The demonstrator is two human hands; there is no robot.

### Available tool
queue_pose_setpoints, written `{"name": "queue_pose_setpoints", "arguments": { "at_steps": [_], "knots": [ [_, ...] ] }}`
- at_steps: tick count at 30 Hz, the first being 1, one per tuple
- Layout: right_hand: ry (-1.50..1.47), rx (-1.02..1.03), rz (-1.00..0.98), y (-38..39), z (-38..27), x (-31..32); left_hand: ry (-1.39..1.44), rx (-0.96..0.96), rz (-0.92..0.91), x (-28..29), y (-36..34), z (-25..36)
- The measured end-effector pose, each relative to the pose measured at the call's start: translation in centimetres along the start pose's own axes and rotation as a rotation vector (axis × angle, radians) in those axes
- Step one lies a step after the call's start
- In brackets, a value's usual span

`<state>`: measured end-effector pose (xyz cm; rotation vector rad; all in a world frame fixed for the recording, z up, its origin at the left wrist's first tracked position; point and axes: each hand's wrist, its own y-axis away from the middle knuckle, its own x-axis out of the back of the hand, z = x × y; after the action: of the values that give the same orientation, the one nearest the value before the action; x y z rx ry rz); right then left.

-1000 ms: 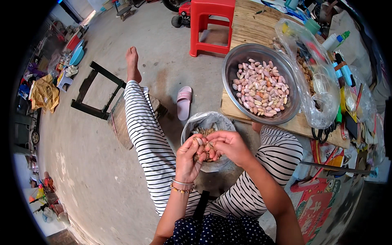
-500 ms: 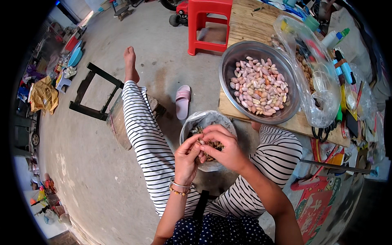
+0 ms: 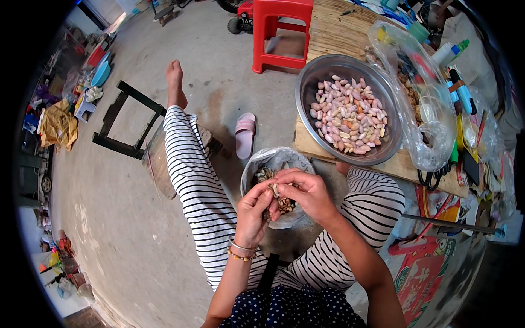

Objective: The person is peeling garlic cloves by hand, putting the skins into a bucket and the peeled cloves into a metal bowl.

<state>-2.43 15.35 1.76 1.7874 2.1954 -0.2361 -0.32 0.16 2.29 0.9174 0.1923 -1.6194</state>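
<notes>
Above a lined bin my two hands meet fingertip to fingertip. My left hand (image 3: 254, 213) is closed in a pinch on a peanut (image 3: 273, 189), whose pale shell shows at the thumb tip. My right hand (image 3: 309, 195) pinches at the same peanut from the other side; its fingertips partly cover it. The bin (image 3: 249, 170), lined with a whitish bag, stands between my legs with peanut shells (image 3: 286, 204) in it. To the upper right, a metal bowl (image 3: 309, 121) holds many shelled pink peanuts (image 3: 350, 117).
The bowl sits on a wooden table (image 3: 333, 33) beside a clear plastic bag (image 3: 432, 147) with unshelled nuts. A red stool (image 3: 280, 60) stands behind. A pink slipper (image 3: 245, 143) lies on the floor past the bin, and a dark wooden frame (image 3: 117, 112) is at left.
My hands have parted slightly at the fingertips, the right shifting a little right. The pale shell now shows more plainly between them.
</notes>
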Motion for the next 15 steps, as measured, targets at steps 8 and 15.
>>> {"name": "queue_pose_setpoints", "arguments": {
  "at_steps": [8, 15],
  "knots": [
    [0.242, 0.088, -0.016, 0.2, -0.3, -0.4, 0.033, -0.04, 0.095, -0.4, 0.1, 0.1],
    [0.608, 0.347, -0.005, 0.2, -1.4, -0.8, -0.056, -0.066, 0.154, -0.4, 0.0, 0.1]
  ]
}}
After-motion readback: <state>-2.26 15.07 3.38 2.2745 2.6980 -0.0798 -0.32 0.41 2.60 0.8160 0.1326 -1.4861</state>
